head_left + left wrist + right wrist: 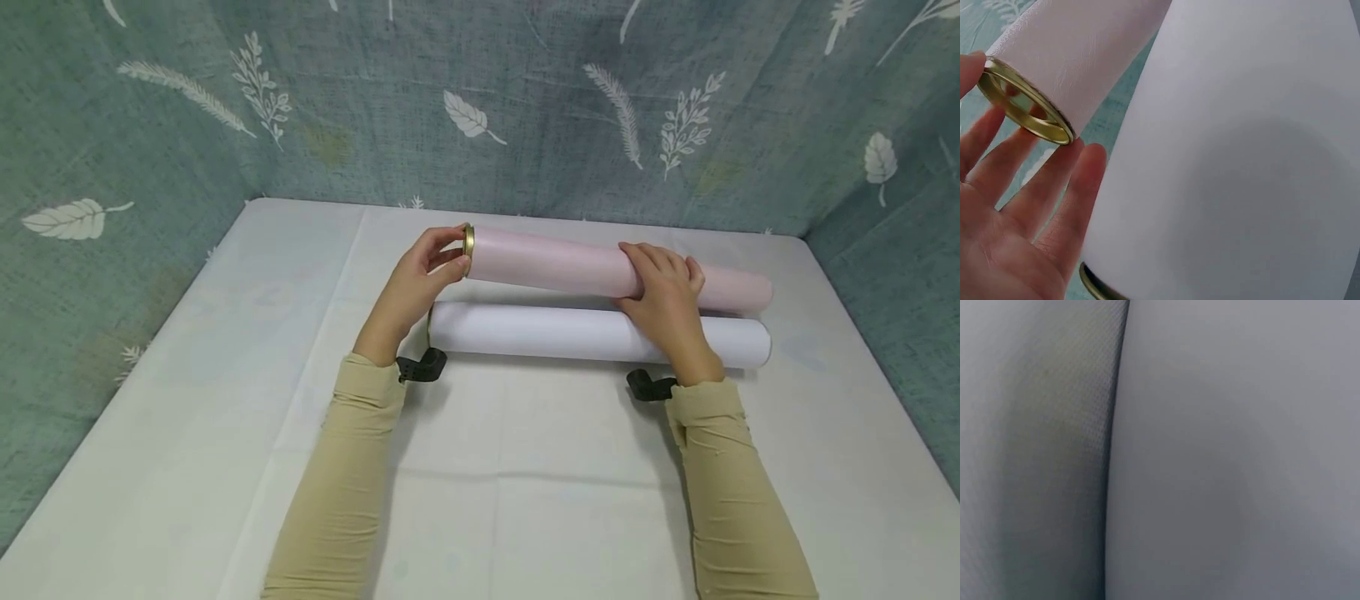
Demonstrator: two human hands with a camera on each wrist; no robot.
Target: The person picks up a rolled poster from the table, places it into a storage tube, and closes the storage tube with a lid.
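Observation:
A long pink tube with a gold metal rim at its left end lies in the head view behind a white tube. My left hand holds the pink tube's rimmed end, thumb and fingertips at the ring. The left wrist view shows that hand's fingers spread along the rim, which looks hollow inside. My right hand grips the pink tube from above, right of its middle, with the wrist over the white tube. The white tube fills most of the right wrist view, where neither hand shows.
A white-covered table lies under both tubes. Green-blue cloth with white leaf prints hangs behind it and at the sides. Black wrist cameras jut from the cuffs, close to the white tube's front side.

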